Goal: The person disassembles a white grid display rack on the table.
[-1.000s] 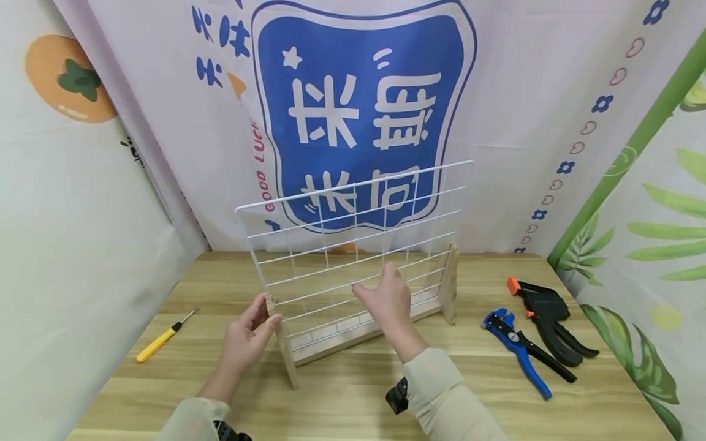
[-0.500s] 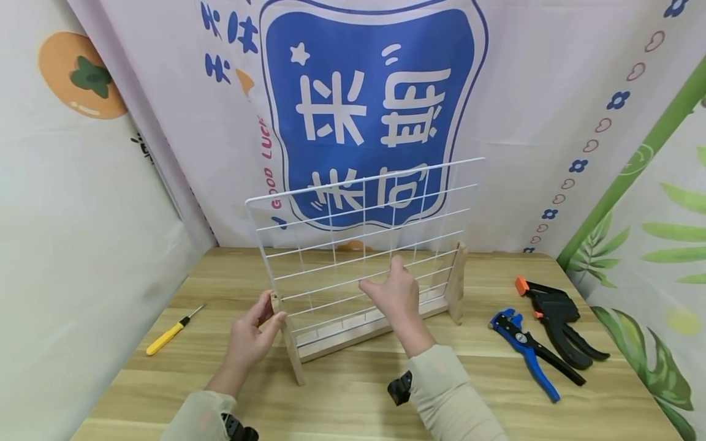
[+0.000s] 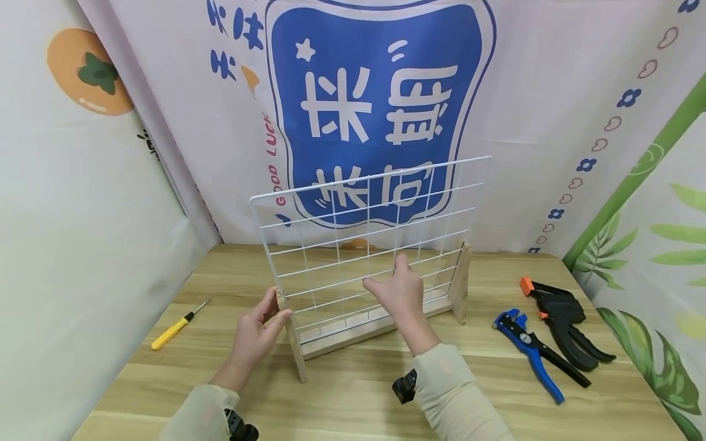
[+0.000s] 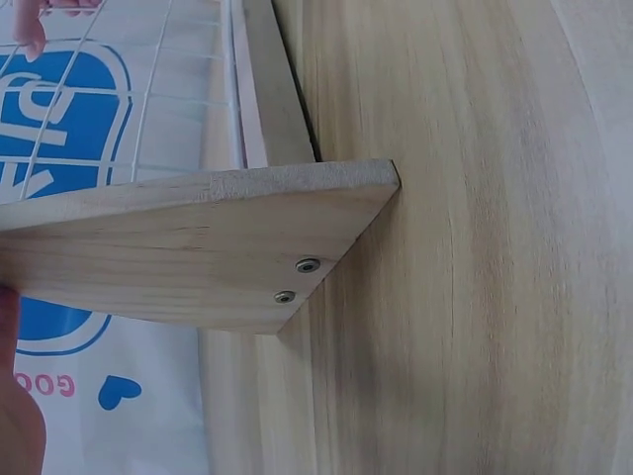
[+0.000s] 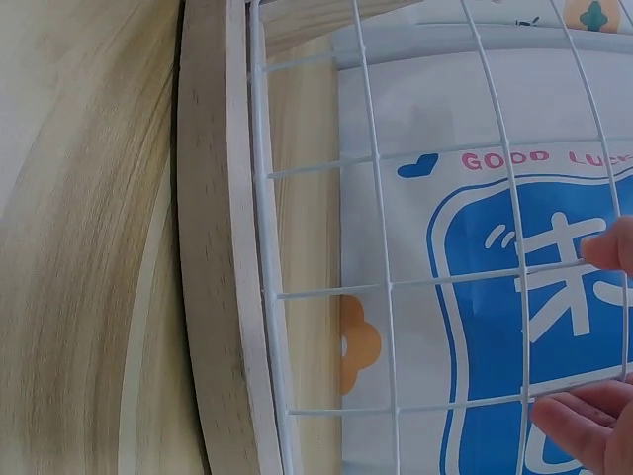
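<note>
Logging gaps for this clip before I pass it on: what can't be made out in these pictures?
- Left hand: head view hides its fingertips behind the wooden side foot; left wrist view cuts it at the edge.
- Right hand: its palm faces away, so its contact with the wire grid is unclear; right wrist view shows only fingertips.
- Yellow screwdriver: tip too small.
- Blue pliers jaws: too small.

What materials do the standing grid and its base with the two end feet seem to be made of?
The grid looks like thin metal wire with a white coating, smooth and even, joined at each crossing. The base and end foot look like pale unpainted wood: grain lines show, and two metal screws sit in the foot.
</note>
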Demonstrator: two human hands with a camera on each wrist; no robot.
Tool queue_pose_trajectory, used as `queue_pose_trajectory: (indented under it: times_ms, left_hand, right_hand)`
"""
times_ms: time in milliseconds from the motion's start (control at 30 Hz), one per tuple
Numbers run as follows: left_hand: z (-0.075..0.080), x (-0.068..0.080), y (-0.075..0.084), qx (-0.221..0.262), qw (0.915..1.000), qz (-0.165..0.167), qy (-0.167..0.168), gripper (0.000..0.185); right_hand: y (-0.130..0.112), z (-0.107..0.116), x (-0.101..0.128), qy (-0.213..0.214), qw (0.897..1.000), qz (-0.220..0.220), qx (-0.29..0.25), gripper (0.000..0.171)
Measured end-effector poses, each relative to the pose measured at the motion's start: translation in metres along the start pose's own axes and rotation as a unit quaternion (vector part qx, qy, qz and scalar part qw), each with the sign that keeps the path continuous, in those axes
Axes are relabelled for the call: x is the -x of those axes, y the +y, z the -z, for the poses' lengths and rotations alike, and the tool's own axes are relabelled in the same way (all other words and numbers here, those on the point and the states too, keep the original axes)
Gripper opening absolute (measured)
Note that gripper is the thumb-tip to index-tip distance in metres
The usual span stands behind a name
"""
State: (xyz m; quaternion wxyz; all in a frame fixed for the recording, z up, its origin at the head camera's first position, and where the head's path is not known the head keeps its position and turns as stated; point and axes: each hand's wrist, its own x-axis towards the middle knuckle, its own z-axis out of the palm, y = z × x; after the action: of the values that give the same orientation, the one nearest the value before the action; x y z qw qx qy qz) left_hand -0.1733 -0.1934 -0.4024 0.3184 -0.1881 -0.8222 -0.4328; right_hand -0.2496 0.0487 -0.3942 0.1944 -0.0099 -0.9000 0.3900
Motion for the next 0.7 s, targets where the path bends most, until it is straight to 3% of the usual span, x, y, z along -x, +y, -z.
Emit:
queue_pose_trajectory:
  times_ms: [133,300,400,533,700]
  left_hand:
    - [-0.001,-0.001,0.0,-0.005,1.0,-0.001,-0.003,0.051]
    - [-0.006,0.002,-0.017,0.0,1.0,0.005,-0.006,0.052]
    - [-0.008,0.005,-0.026,0.001,0.9996,0.027,-0.01,0.053]
    - [-0.008,0.006,-0.03,0.009,0.9986,0.049,-0.014,0.055]
    - [-0.008,0.006,-0.032,0.005,0.9986,0.052,-0.009,0.055]
  right_hand:
    - [0.001,0.0,0.0,0.009,1.0,0.008,-0.008,0.051]
    - [0.002,0.001,0.001,0.025,0.999,0.022,-0.011,0.052]
    - [0.0,0.002,0.0,0.036,0.998,0.043,-0.009,0.051]
    - [-0.002,0.005,-0.003,0.042,0.997,0.06,-0.007,0.053]
    - [-0.003,0.005,-0.003,0.029,0.998,0.054,-0.004,0.052]
